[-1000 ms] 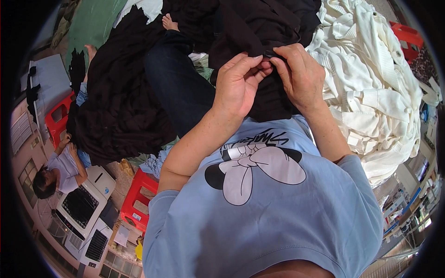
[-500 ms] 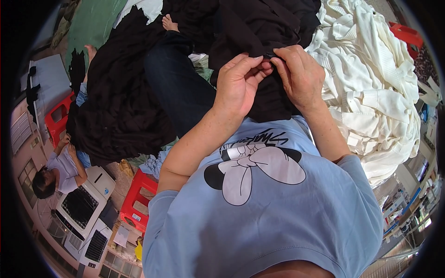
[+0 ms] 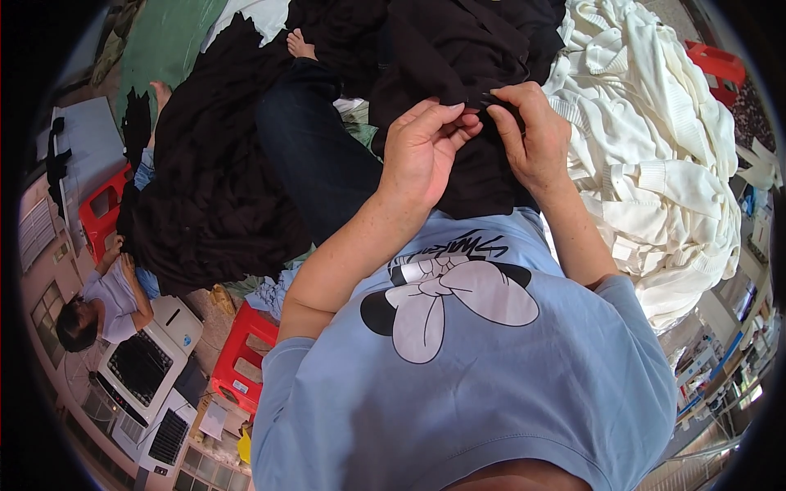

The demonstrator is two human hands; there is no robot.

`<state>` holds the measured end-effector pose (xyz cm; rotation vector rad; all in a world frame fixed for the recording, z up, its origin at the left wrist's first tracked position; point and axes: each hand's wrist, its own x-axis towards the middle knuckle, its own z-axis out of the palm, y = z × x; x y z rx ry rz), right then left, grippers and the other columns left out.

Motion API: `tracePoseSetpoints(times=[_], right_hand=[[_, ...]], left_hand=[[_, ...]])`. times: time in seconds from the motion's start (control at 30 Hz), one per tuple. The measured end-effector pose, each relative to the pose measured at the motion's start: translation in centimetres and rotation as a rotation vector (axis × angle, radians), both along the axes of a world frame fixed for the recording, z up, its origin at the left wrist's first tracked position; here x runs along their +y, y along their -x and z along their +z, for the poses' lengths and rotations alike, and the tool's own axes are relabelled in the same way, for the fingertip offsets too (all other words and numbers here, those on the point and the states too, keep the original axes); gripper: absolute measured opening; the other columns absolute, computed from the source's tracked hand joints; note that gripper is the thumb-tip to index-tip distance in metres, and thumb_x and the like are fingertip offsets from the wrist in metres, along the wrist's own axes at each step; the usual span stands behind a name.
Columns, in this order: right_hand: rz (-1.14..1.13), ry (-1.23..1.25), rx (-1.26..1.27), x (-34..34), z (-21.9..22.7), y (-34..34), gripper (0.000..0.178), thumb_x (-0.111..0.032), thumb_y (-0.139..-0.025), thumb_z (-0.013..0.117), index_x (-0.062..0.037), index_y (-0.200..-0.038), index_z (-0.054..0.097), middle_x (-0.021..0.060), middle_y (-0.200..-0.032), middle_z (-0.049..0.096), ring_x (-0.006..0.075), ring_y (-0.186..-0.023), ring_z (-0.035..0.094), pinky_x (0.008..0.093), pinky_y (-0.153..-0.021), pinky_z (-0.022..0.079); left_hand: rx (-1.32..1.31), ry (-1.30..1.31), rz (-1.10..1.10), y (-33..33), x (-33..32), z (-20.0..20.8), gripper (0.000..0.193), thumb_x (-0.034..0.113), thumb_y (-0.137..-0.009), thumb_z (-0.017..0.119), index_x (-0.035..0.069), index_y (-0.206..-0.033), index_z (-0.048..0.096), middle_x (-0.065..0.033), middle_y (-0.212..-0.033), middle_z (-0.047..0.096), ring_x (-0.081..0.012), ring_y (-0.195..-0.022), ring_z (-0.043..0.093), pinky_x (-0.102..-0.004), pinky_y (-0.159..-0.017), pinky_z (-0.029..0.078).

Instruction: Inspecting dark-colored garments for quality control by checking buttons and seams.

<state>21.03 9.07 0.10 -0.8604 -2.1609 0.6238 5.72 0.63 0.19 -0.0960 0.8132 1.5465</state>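
Evidently, we have garments heaped on both sides: the black pile (image 3: 213,164) at the left and the white pile (image 3: 655,164) at the right, near enough, we judge, for easy reach. Between them the black cloth (image 3: 458,61) lies over the lap, which seems to carry its weight and free both hands for one small spot. The left hand (image 3: 422,155) appears to pinch the cloth's edge; the right hand (image 3: 536,135) is just beside it, thumb and forefinger slightly parted, and we cannot tell whether they grip cloth or some tiny dark thing. Past the black pile we see a green sheet (image 3: 168,49), likely shielding garments from the floor (image 3: 209,327). At the left, the room holds what looks like a white cooler (image 3: 143,364), a co-worker (image 3: 115,303) and a red stool (image 3: 225,374).
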Motion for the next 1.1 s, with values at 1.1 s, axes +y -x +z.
tracePoseSetpoints(times=[1.1], right_hand=[[-0.372, 0.813, 0.331, 9.8, -10.6, 0.2, 0.053, -0.032, -0.09, 0.082, 0.0008, -0.123, 0.059, 0.0075, -0.107, 0.067, 0.0177, -0.101, 0.062, 0.0299, -0.092, 0.049]], left_hand=[[0.483, -0.144, 0.121, 1.7, -1.8, 0.7, 0.035, 0.007, -0.095, 0.05, -0.004, -0.126, 0.061, -0.011, -0.12, 0.069, -0.0198, -0.109, 0.066, -0.0359, -0.099, 0.049]])
